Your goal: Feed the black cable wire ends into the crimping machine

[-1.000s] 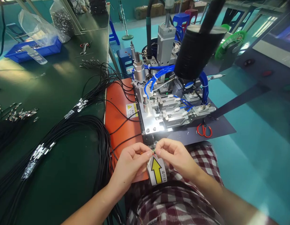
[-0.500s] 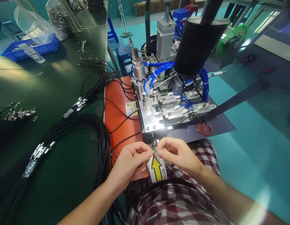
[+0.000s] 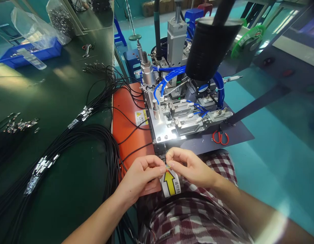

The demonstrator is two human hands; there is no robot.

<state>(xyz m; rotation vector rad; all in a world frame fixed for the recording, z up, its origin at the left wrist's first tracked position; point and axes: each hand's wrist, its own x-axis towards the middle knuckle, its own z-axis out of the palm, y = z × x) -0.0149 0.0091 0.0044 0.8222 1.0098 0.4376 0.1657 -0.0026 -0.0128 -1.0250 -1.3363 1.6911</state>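
Note:
Thin coloured wires (image 3: 168, 166), yellow-green with some red or orange, show between my fingertips in front of the machine. My left hand (image 3: 144, 172) pinches them from the left, thumb against forefinger. From the right, my right hand (image 3: 188, 166) closes thumb and fingers on the same wires, its tips almost touching the left ones. Just below lies a white label with a yellow arrow (image 3: 170, 183). Beyond both hands stands the metal machine (image 3: 172, 115) with blue air tubes. Where the wires lead inside my left hand is hidden.
Bundles of black cables (image 3: 96, 135) with metal ends run along the dark green table (image 3: 78, 189) and over the orange plate (image 3: 126, 118). Red-handled scissors (image 3: 220, 138) lie right of the machine. A blue tray (image 3: 48, 52) stands far left. A black cylinder (image 3: 211, 47) hangs above the machine.
My right hand has shifted slightly left, and its fingers have moved on the wires. My left hand stays nearly in place. The whole view has shifted a little.

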